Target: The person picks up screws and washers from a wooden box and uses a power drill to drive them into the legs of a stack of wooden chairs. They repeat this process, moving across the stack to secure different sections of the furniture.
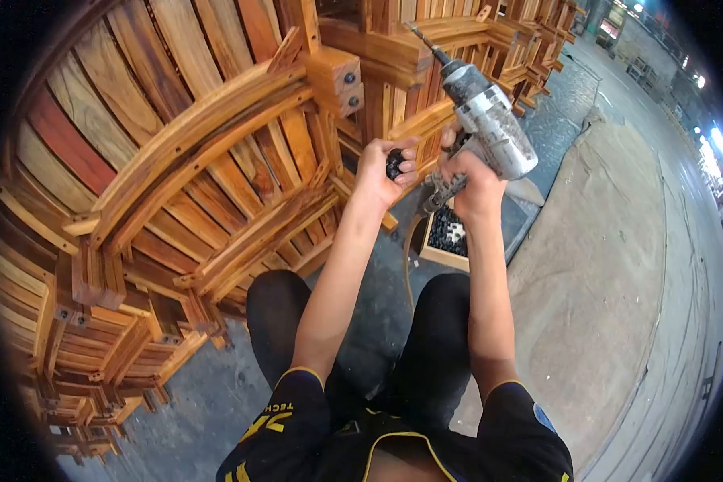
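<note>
My right hand (475,186) is wrapped round the handle of a worn silver air impact driver (494,124). Its bit points up and to the left, toward the wooden furniture. A hose (408,257) hangs below the tool. My left hand (384,170) is closed round several small black pieces (394,164), whose exact kind I cannot make out. Close by on the left stands a slatted wooden furniture piece (193,153) with curved rails. Its corner block (335,80) carries two dark bolt heads. Below my right hand sits a wooden box (446,257) holding many small black pieces and some white ones.
More slatted wooden furniture (96,353) stands at the lower left, and a further row (514,48) extends to the back. A brown sheet (594,217) covers the floor on the right. My knees flank the grey floor (369,281) in front of me.
</note>
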`<state>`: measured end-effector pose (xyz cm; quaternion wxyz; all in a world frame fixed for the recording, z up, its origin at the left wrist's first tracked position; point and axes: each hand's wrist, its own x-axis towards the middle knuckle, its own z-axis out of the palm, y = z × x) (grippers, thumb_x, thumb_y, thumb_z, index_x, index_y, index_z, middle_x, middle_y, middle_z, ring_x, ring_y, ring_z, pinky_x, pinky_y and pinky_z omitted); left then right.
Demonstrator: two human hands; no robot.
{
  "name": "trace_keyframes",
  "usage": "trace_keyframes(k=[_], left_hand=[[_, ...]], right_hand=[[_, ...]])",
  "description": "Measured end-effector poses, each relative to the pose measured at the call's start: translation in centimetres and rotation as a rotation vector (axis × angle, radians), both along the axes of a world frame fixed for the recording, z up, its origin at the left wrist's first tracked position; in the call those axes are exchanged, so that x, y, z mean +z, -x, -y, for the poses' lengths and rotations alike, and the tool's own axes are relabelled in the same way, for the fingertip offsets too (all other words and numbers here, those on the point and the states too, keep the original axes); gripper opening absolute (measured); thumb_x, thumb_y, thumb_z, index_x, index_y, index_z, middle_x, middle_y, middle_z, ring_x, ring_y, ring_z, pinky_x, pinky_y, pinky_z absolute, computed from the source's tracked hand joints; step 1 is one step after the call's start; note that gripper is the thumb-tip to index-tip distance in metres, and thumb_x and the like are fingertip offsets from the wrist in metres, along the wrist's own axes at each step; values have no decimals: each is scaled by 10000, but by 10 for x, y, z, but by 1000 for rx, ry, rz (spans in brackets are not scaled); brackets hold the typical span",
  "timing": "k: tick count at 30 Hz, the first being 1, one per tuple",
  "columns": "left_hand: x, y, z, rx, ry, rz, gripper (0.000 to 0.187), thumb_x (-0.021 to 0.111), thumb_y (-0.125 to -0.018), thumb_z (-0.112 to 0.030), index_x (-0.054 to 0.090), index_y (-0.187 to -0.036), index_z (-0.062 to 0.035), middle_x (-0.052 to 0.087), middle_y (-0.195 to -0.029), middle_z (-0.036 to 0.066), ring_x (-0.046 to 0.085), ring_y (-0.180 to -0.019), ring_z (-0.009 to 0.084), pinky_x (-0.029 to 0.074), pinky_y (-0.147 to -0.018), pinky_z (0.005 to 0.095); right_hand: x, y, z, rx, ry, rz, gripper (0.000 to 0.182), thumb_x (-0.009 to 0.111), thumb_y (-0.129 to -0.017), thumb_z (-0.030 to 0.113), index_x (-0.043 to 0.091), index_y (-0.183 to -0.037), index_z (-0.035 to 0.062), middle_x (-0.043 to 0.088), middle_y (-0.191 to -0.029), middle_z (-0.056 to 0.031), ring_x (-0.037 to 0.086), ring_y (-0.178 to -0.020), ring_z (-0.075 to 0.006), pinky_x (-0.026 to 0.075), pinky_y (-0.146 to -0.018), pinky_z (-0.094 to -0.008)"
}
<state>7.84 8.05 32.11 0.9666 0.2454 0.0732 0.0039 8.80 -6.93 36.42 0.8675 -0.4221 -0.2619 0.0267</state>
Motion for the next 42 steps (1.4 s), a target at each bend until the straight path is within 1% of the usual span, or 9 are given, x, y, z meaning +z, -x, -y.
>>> trace_keyframes(k=[1,6,9,14,17,21,25,32,42], left_hand=[[-16,-8,-5,-50,48,56,260,361,-926,-122,476,-1068,64,468,-715,63,429,-534,124,319,-388,228],[4,-1,-2,-26,-21,54,201,419,-942,-92,465,-1061,64,465,-771,53,425,-566,106,317,-429,207],[12,-4,-4,26,-101,161,289,437,-978,-227,495,-999,56,464,-714,49,404,-531,106,315,-423,219],[32,-17,-5,86,-152,143,294,477,-965,-306,504,-942,-14,424,-646,-10,367,-487,67,276,-391,195],[49,-27,-6,103,-91,185,300,482,-961,-325,514,-891,-34,411,-634,-22,356,-489,74,273,-401,210],[76,-35,-7,83,-40,266,295,591,-901,-322,498,-902,-42,402,-607,-31,347,-474,62,263,-386,194],[87,-38,-15,-13,-29,380,315,614,-880,-335,501,-921,-45,400,-598,-35,354,-472,60,251,-372,183],[95,-31,-19,-69,-172,508,313,603,-888,-339,532,-920,-36,401,-592,-46,349,-459,40,247,-357,176],[103,-20,-28,-95,-389,477,265,618,-892,-252,554,-967,-6,388,-594,-47,347,-457,28,240,-359,165]], right_hand=[[-3,-1,1,-25,18,-2,352,506,-582,-99,559,-926,-44,579,-773,-96,513,-570,-183,396,-497,-264],[-6,2,5,-33,7,-33,355,485,-587,-92,544,-934,-46,573,-785,-101,498,-562,-179,382,-496,-256],[-3,4,8,17,-21,-57,351,473,-593,-86,534,-936,-44,561,-809,-102,456,-538,-171,359,-489,-255],[-6,5,16,78,-15,10,337,475,-600,-91,538,-928,-42,559,-794,-99,454,-534,-174,370,-494,-267],[-12,9,18,-11,39,-4,360,486,-600,-101,557,-948,-46,563,-757,-93,463,-534,-166,399,-495,-277],[-17,11,19,-56,103,30,399,471,-615,-94,558,-1000,-32,557,-792,-79,449,-553,-128,367,-475,-240],[-17,11,21,-27,98,32,415,465,-607,-91,553,-1007,-30,552,-812,-77,444,-551,-128,356,-468,-237],[-21,9,23,-50,102,8,412,466,-604,-95,559,-1000,-30,555,-804,-80,440,-533,-126,354,-468,-240],[-18,15,29,-33,149,35,378,489,-623,-106,566,-986,-33,571,-806,-69,471,-554,-124,366,-484,-241]])
